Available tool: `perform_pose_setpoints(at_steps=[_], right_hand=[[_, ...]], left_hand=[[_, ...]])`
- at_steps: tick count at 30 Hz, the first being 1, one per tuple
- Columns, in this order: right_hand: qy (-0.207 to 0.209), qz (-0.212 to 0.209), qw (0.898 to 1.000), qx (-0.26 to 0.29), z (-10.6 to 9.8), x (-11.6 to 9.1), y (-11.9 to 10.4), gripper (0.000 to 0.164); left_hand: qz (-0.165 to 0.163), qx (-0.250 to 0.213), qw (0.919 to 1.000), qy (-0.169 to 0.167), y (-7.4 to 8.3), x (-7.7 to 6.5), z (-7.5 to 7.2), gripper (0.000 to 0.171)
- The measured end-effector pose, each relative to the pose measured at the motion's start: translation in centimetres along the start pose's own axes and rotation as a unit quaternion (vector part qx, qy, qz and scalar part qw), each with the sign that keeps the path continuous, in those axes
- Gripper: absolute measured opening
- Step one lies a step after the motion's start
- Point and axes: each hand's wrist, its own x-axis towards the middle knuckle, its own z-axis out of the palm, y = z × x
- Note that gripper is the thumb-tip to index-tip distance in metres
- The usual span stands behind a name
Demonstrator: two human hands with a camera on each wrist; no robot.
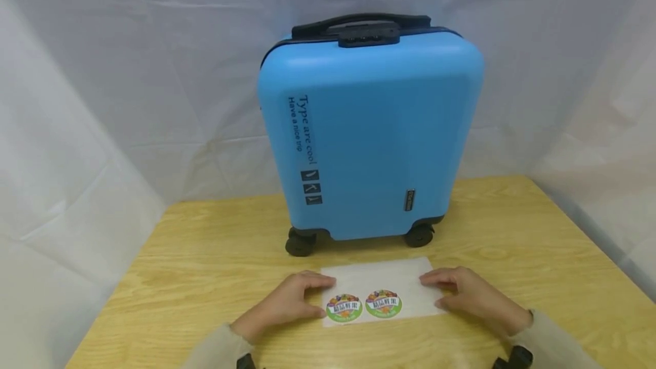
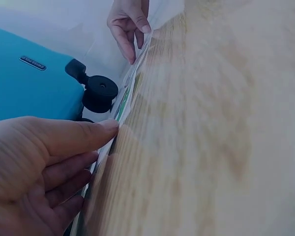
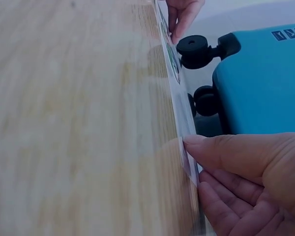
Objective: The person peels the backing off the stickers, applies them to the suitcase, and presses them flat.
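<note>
A white sheet [image 1: 379, 275] with two round, colourful stickers lies over the wooden table in front of a blue suitcase [image 1: 374, 147]. One sticker [image 1: 344, 308] is near the sheet's left edge; the other sticker [image 1: 384, 304] sits beside it. My left hand [image 1: 289, 300] holds the left edge, with thumb and fingers spread along it. At the opposite edge my right hand [image 1: 468, 295] holds the sheet the same way. The right wrist view shows the right thumb [image 3: 221, 150] on the sheet's edge and the other fingers bent beside it.
The suitcase stands upright on black wheels [image 1: 300, 242] close behind the sheet, its black handle [image 1: 361, 20] on top. White cloth [image 1: 205, 73] hangs behind and along the sides of the wooden table [image 1: 215, 244].
</note>
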Motion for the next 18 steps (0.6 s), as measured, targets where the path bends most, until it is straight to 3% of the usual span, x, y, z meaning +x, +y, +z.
perform_pose_setpoints(at_steps=[10, 18], right_hand=[[0.007, 0.01, 1.0, 0.015, 0.01, -0.06, 0.1, 0.037], [0.001, -0.009, 1.0, 0.004, -0.19, 0.15, -0.09, 0.038]], left_hand=[[-0.013, -0.012, 0.9998, -0.008, -0.11, 0.25, 0.07, 0.055], [-0.011, -0.014, 0.9998, -0.006, -0.19, 0.31, 0.13, 0.055]])
